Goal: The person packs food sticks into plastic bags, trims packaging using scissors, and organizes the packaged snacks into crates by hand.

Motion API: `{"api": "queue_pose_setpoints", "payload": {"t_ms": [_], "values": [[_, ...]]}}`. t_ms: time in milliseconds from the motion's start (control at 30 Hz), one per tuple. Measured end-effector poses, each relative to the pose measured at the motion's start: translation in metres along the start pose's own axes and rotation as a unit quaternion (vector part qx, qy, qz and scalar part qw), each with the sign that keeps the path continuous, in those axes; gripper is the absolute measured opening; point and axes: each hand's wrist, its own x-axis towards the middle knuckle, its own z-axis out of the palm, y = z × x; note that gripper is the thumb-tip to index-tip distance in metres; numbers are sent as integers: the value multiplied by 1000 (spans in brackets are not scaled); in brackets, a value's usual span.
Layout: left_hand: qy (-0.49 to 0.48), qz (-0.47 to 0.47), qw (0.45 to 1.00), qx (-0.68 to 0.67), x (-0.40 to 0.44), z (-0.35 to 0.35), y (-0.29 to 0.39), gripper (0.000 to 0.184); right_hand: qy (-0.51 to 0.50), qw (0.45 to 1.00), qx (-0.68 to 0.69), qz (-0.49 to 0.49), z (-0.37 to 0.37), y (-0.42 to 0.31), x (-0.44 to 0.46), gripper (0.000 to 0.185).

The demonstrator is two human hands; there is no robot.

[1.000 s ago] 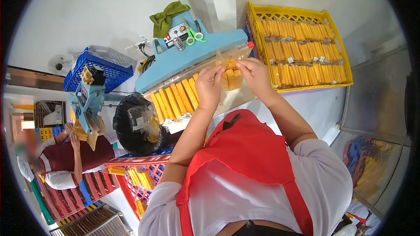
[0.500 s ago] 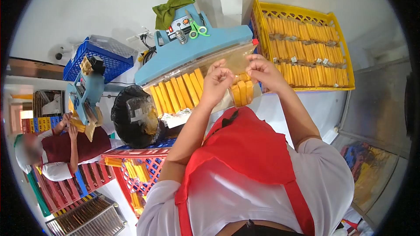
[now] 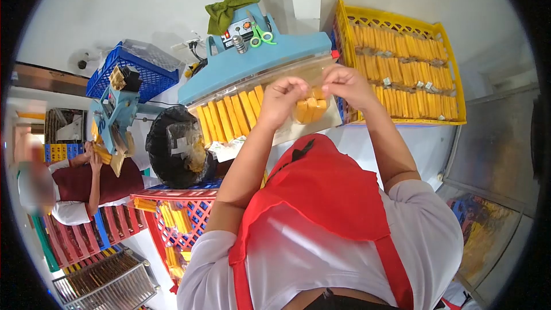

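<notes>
My left hand [image 3: 282, 102] and my right hand [image 3: 350, 87] pinch the top of a clear plastic packet [image 3: 311, 111] from either side. Several yellow pieces show through its film. Just beyond my fingers is the long jaw of a blue heat sealer [image 3: 258, 60]. Left of my left hand, a row of yellow bars in clear packs [image 3: 229, 116] lies on the sealer's front shelf. What the fingertips press together is too small to make out fully.
A yellow crate [image 3: 396, 120] of packed yellow bars stands at the right. Green-handled scissors [image 3: 261, 37] and a green cloth [image 3: 229, 8] rest on the sealer. A black-lined bin [image 3: 163, 161] and red crate [image 3: 189, 195] are left; a co-worker [image 3: 94, 186] handles packs beyond.
My hands have come closer together at the top of the packet. The packet has shifted slightly up and left, and its top is now gathered between my fingers.
</notes>
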Motion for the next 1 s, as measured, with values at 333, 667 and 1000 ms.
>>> {"api": "queue_pose_setpoints", "payload": {"t_ms": [333,667,1000], "values": [[54,-17,998,23,-16,17,-16,2,57,996,-30,60,7,-6,-9,3],[170,-18,974,-148,-5,27,-24,21,108,985,100,86,-8,14,4,27],[204,-53,940,-267,5,20,-37,18,125,985,79,92,-9,21,11,34]]}}
